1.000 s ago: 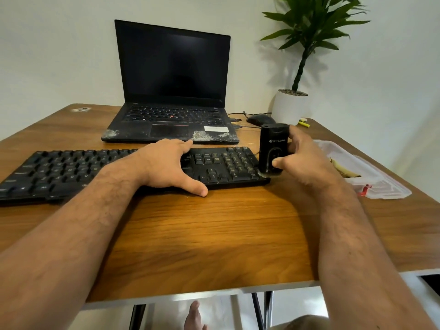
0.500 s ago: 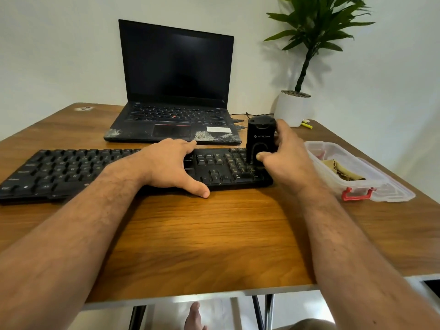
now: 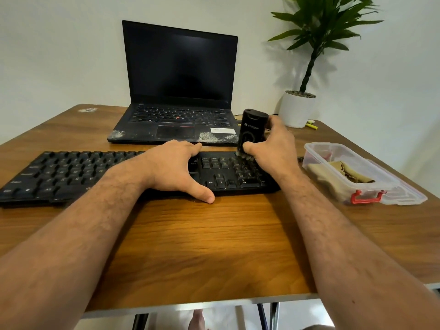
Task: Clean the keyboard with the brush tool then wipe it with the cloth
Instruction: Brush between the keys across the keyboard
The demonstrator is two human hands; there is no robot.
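A long black keyboard (image 3: 71, 172) lies across the wooden table. My left hand (image 3: 173, 167) rests flat on its middle, fingers straight and thumb spread to the front edge. My right hand (image 3: 273, 148) grips a black upright brush tool (image 3: 252, 127), its pale bristles down on the number pad at the keyboard's right end. A tan cloth (image 3: 342, 172) lies folded inside a clear plastic box (image 3: 371, 186) to the right of the keyboard.
An open black laptop (image 3: 178, 91) stands behind the keyboard. A potted plant in a white pot (image 3: 297, 110) is at the back right, with a small yellow item (image 3: 312, 126) beside it. The table edge (image 3: 190, 306) runs close in front.
My right hand has moved the brush tool left from the keyboard's right edge onto the number pad. The left hand has stayed put on the keys.
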